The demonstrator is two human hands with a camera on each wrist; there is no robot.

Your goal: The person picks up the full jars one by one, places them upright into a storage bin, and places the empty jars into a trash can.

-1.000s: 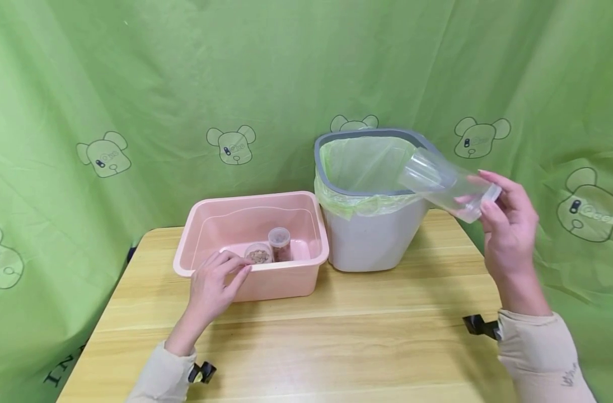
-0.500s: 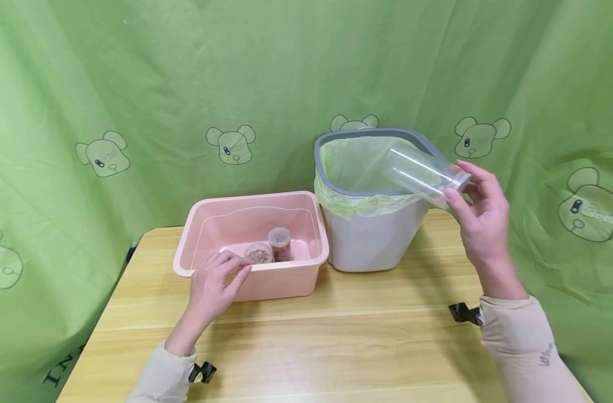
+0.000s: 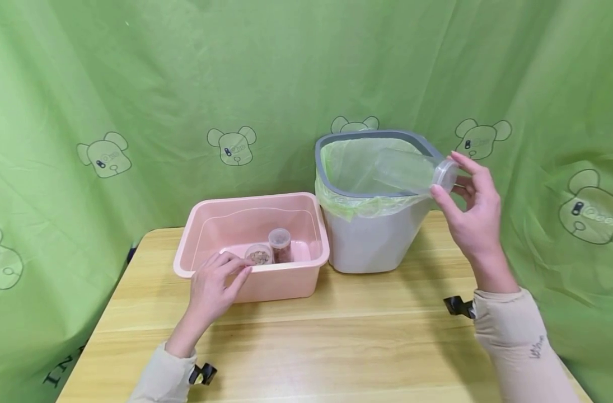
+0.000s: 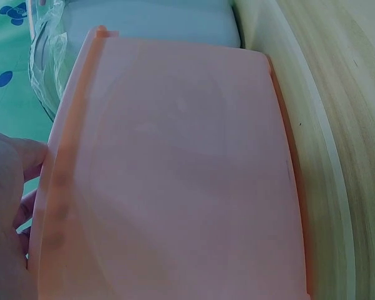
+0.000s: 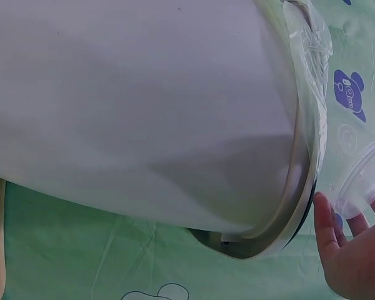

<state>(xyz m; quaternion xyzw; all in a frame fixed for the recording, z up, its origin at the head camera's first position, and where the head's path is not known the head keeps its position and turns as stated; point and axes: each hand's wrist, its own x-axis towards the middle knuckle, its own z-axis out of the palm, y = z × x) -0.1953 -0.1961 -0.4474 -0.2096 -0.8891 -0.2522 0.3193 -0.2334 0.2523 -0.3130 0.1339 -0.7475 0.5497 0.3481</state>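
Note:
My right hand (image 3: pixel 475 210) pinches a clear plastic jar (image 3: pixel 407 170) by its thick ringed end. The jar is tilted, its far end inside the lined mouth of a trash can (image 3: pixel 369 243). In the right wrist view, the jar's round end (image 5: pixel 365 178) sits between thumb and fingers beside the can's rim. My left hand (image 3: pixel 213 285) grips the near rim of a pink plastic basin (image 3: pixel 281 282). Its fingers lie over the rim, with the thumb at the front. Inside the basin are a small jar (image 3: pixel 280 240) and a round container of brownish bits (image 3: pixel 258 256), partly hidden by the rim.
A thin green bag (image 3: pixel 354 207) lines the trash can and folds over its grey rim. Basin and can stand side by side on a wooden table (image 3: pixel 336 341). A green curtain (image 3: pixel 286 67) with printed bear heads hangs behind and at the sides.
My right hand has moved left with the jar, bringing its far end deeper over the trash can and turning the ringed end toward the view. The left hand and basin have stayed put.

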